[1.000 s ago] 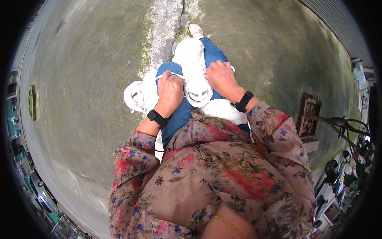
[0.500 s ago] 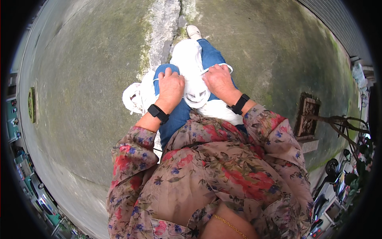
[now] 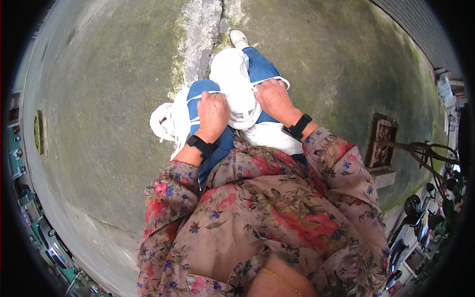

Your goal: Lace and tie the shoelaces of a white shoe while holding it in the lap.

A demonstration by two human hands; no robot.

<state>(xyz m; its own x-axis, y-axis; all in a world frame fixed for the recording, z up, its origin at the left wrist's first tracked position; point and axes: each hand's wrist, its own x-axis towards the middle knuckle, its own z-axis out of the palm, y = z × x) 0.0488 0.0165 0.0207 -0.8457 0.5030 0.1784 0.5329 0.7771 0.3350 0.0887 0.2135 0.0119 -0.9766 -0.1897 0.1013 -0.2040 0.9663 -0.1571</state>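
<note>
A white lace-up shoe (image 3: 232,74) rests between my knees, its opening toward me. My left hand (image 3: 213,113) is closed beside it over my left knee, with a white shoelace (image 3: 202,94) running across the blue jeans from the fingers. On the other side, my right hand (image 3: 273,96) is closed too. Another stretch of lace loops out past its knuckles. The fingertips of both hands are mostly hidden. Left of my left knee, a second white, shoe-like item (image 3: 162,121) hangs or lies with a rounded opening. White material (image 3: 273,137) lies on my lap beneath the shoe.
Mossy concrete ground (image 3: 109,99) spreads around me, with a pale cracked strip (image 3: 200,39) ahead. On the right are a brick-edged planter (image 3: 381,143) with a bare trunk, a parked motorbike (image 3: 412,205) and a ridged grey wall (image 3: 420,29). Parked vehicles line the far left.
My left hand has drawn back slightly toward me, its fingers now more tucked, and more lace shows across the left knee. The shoe has shifted a little to the left and away from me.
</note>
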